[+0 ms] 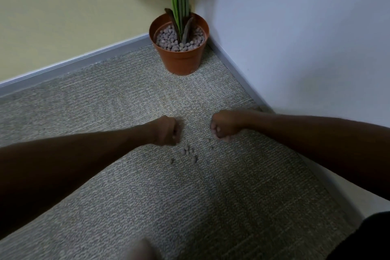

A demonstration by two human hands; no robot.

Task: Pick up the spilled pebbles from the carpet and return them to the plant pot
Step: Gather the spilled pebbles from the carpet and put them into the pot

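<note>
Several small grey-brown pebbles [188, 152] lie scattered on the grey carpet [211, 207], with one more [207, 140] by my right hand. My left hand [167, 131] is down on the carpet just above-left of them, fingers curled into a fist. My right hand [222, 125] is a little to the right, also curled, fingertips at the carpet. What either fist holds is hidden. The orange plant pot [181, 60] stands in the room's corner, beyond the hands, filled with the same pebbles around green stems.
A yellow wall [63, 17] with a grey skirting board runs along the back left. A white wall [306, 38] closes the right side. A blurred object [139, 250] sits at the bottom edge.
</note>
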